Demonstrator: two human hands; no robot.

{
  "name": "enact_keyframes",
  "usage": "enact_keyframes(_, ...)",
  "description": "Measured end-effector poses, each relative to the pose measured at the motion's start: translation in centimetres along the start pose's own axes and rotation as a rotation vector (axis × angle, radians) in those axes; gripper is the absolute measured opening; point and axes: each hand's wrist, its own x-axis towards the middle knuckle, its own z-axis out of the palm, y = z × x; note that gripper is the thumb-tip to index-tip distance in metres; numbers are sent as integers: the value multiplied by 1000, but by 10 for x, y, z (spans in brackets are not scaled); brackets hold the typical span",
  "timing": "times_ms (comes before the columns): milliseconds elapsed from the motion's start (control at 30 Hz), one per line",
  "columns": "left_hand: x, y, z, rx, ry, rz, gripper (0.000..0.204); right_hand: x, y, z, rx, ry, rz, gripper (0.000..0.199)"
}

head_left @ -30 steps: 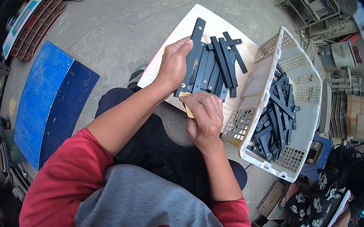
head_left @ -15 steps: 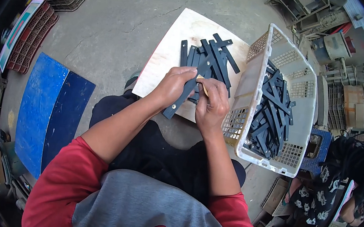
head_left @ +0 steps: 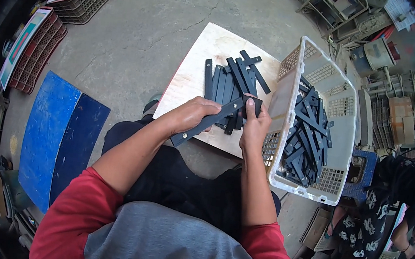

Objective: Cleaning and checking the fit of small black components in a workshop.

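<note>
My left hand point(head_left: 194, 116) is closed around a flat black bar point(head_left: 207, 123) with a pale round spot near each end. The bar slants from my lap up to the right, above a white board. My right hand point(head_left: 254, 130) is closed at the bar's upper end, its thumb pressing on a small dark squarish piece point(head_left: 255, 103). Whether this piece is separate from the bar I cannot tell. Several similar black bars point(head_left: 225, 85) lie in a loose heap on the white board point(head_left: 184, 86) beyond my hands.
A white plastic crate point(head_left: 328, 186) right of the board holds many more black bars point(head_left: 309, 136). On the left stands a blue box-like block point(head_left: 46, 131), with a dark red crate point(head_left: 35, 71) behind it. Another person's arm point(head_left: 402, 241) shows at the far right.
My right hand has turned, and the tan piece that showed in its fingers is out of sight; a dark piece shows under its thumb. The bar and my left hand have shifted slightly left and nearer.
</note>
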Motion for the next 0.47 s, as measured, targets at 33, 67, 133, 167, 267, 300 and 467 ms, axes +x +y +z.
enact_keyframes(33,-1,1,-1,12,5,1,31,0,0,2,58,-15,11,16)
enact_keyframes(67,-1,2,0,23,6,3,31,0,1,1,57,-16,8,16)
enact_keyframes(133,2,2,-3,13,-9,7,31,0,3,-2,95,-127,55,16)
enact_keyframes(167,3,1,-5,3,-23,5,32,-1,0,-1,95,-128,55,16)
enact_keyframes(267,2,1,-9,-25,-49,4,29,-4,-5,1,286,-207,225,12)
enact_keyframes(300,4,0,-10,-23,-50,5,29,-4,-3,1,363,-233,258,12)
enact_keyframes(467,3,4,-13,-295,-107,-35,37,-1,11,2,730,-221,346,23)
